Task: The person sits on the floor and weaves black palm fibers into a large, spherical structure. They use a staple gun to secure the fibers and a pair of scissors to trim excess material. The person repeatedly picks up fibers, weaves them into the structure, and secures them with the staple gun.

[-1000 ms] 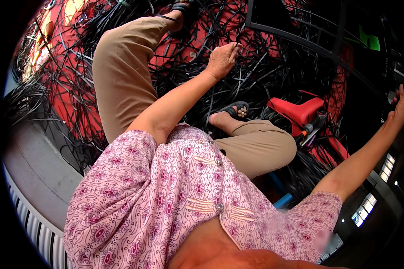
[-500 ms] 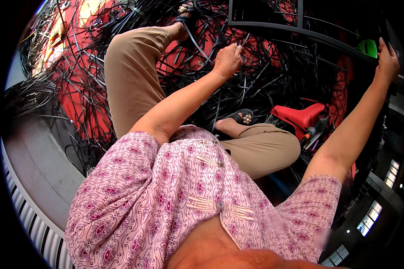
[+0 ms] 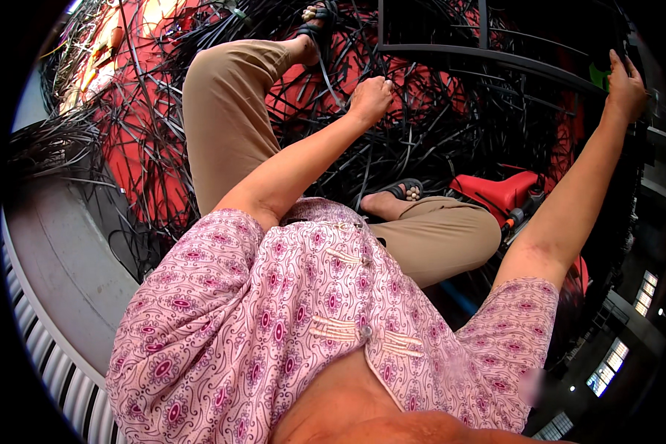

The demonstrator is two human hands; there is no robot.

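My left hand (image 3: 371, 101) is closed in a fist above a tangle of black flat strips (image 3: 399, 140). Whatever it grips is too small or hidden to make out. At the far right, my right hand (image 3: 627, 92) reaches up with its fingers stretched out and apart, beside the end of a dark frame (image 3: 488, 55). Whether it touches the frame is hard to see in the dark. A bright green piece (image 3: 599, 77) shows just left of that hand. Several thin strips run across the frame.
A red seat-like object (image 3: 496, 194) lies right of my knee, with an orange-and-dark tool (image 3: 512, 220) beside it. Loose strips cover the red floor (image 3: 137, 159) around my sandaled feet. A grey curved surface (image 3: 59, 259) is at left.
My left hand has moved slightly left and down. My right hand has shifted left and up and now covers part of the green piece. The view has shifted a little.
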